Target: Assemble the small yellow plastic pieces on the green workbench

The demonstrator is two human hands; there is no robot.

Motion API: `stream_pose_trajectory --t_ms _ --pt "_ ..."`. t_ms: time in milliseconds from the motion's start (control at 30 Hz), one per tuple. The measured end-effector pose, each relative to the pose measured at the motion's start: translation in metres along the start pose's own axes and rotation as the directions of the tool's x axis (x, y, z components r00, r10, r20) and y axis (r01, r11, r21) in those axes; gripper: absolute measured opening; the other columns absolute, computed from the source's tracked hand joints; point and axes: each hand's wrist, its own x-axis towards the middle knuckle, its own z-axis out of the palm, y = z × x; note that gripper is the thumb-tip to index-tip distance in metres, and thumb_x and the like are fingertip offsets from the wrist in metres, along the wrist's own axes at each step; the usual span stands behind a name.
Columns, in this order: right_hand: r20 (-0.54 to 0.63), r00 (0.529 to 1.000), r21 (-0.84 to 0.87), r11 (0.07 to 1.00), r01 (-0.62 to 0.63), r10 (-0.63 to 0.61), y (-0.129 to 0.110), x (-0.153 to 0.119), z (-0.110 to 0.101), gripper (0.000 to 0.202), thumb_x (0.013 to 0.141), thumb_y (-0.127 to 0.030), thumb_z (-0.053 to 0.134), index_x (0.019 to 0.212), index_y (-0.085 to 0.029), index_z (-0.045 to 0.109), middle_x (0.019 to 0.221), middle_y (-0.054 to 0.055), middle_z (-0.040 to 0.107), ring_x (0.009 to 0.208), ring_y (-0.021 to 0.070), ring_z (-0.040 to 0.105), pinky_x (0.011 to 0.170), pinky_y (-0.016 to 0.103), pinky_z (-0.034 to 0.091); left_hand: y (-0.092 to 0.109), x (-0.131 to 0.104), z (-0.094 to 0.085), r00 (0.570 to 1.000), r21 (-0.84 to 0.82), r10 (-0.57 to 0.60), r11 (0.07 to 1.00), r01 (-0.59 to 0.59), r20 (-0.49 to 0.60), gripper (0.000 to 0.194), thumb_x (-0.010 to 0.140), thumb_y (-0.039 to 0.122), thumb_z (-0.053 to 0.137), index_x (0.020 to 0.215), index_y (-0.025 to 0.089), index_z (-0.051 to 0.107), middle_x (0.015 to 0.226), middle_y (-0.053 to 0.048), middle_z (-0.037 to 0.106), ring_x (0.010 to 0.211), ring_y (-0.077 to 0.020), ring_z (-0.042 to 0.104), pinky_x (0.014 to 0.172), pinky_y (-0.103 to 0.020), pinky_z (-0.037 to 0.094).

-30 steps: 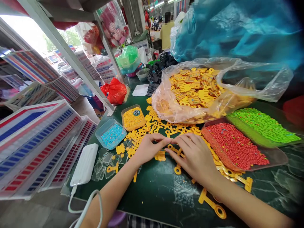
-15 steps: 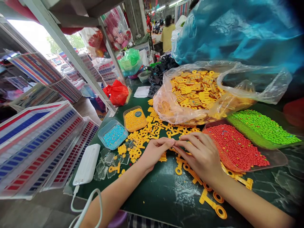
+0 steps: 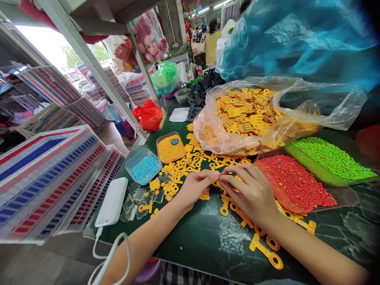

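My left hand and my right hand meet fingertip to fingertip over the dark green table. Both are closed in a pinch; whatever sits between the fingertips is too small to make out. Yellow plastic pieces lie scattered behind and around my hands. Beyond them rests a clear bag full of yellow parts. Red beads fill a tray right of my right hand, with green beads behind. To the left are a dish of blue beads and one of yellow beads.
A white power bank with a cable lies at the table's left edge, near clear plastic pieces. A red bag stands by the shelf post. Striped crates stack up at left. A person is in the background.
The view has shifted slightly, so the surroundings sit a little further right at the left side. My hands keep nearly the same pinched pose.
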Motion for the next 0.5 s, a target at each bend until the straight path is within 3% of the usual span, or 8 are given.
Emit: stream_pose_trajectory --t_ms 300,500 --pt "0.053 0.999 0.017 1.0 -0.014 0.013 0.003 -0.002 0.003 0.022 0.098 -0.025 0.048 0.089 -0.02 0.067 0.089 0.007 0.069 0.084 0.0204 0.057 0.075 0.033 0.045 -0.002 0.003 -0.004 0.998 0.07 0.062 0.996 -0.06 -0.03 0.048 0.064 0.066 0.075 0.074 0.02 0.08 0.087 -0.005 0.073 0.094 -0.024 0.062 0.092 -0.035 0.046" --pt "0.048 0.999 0.047 0.999 -0.02 0.017 0.006 -0.002 0.004 0.02 0.096 -0.026 0.05 0.088 -0.02 0.067 0.088 0.007 0.069 0.085 0.0204 0.057 0.076 0.034 0.046 -0.002 0.006 -0.011 0.992 0.225 0.126 0.967 -0.116 -0.027 0.046 0.072 0.062 0.07 0.081 0.019 0.08 0.092 -0.007 0.076 0.091 -0.0247 0.066 0.088 -0.035 0.049"
